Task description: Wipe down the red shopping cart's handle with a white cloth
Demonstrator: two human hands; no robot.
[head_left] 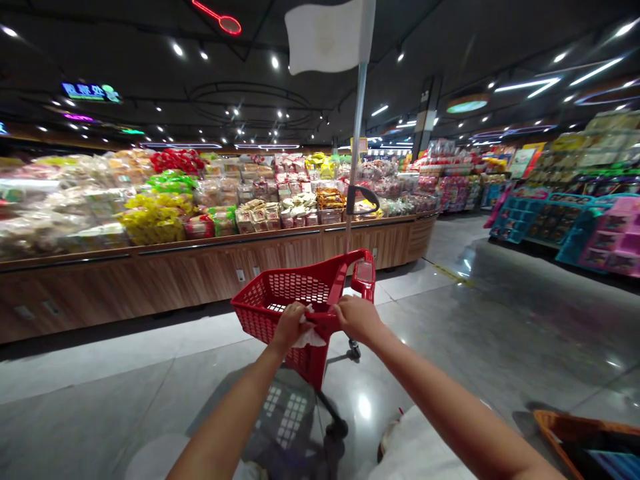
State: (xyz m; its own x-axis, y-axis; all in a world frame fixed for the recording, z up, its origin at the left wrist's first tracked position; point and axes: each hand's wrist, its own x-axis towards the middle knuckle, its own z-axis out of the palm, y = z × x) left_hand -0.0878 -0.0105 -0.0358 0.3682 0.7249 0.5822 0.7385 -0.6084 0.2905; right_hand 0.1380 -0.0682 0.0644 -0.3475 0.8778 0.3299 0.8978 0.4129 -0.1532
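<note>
A small red plastic shopping cart (323, 360) stands in front of me, turned so that its basket points left. My right hand (357, 318) is closed over the cart's red frame near the handle. Beside it, my left hand (291, 325) is closed at the basket's near rim, with a crumpled white tissue (311, 339) sticking out from its fingers. Through the lattice sides, the basket shows no goods, though its near part is hidden. A pole (359, 113) rises from the cart's handle side and carries a white flag (327, 39).
Beyond the cart runs a long wood-panelled display counter (200, 277) heaped with packaged foods (155, 217). Blue and pink display racks (530, 217) stand to the right. At the lower right is an orange-edged bin (575, 423). Grey polished floor (475, 327) stretches between them.
</note>
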